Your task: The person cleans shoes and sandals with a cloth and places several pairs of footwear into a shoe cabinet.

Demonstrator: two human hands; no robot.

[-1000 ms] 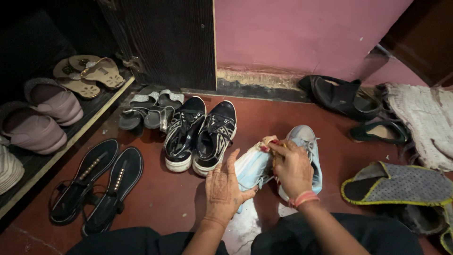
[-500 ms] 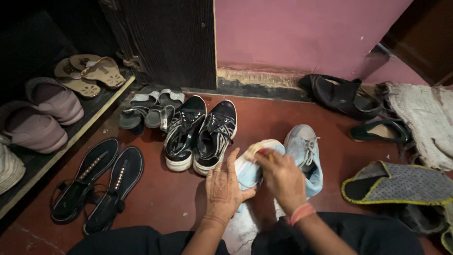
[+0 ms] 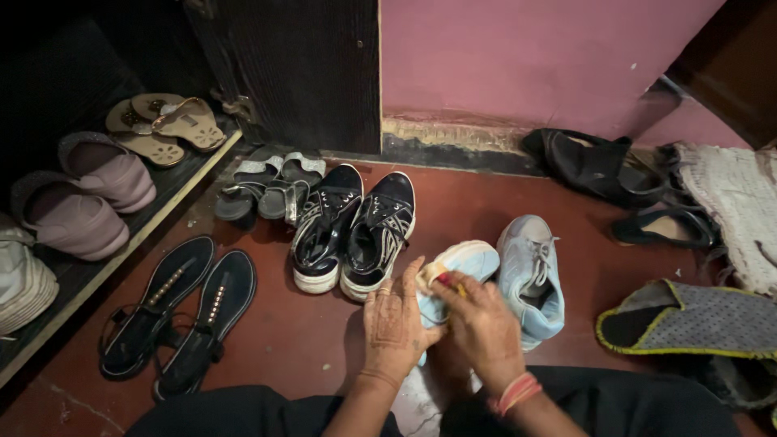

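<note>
Two hands meet on one pale blue sneaker (image 3: 453,271) in the head view: the left hand (image 3: 394,317) cups its near side with fingers curled around it, and the right hand (image 3: 483,324) presses over its top with fingers closed on it. That sneaker sits on the red floor (image 3: 307,340), its mate (image 3: 532,275) just right of it, a black pair of sneakers (image 3: 352,231) just left, and black sandals (image 3: 178,311) farther left.
</note>
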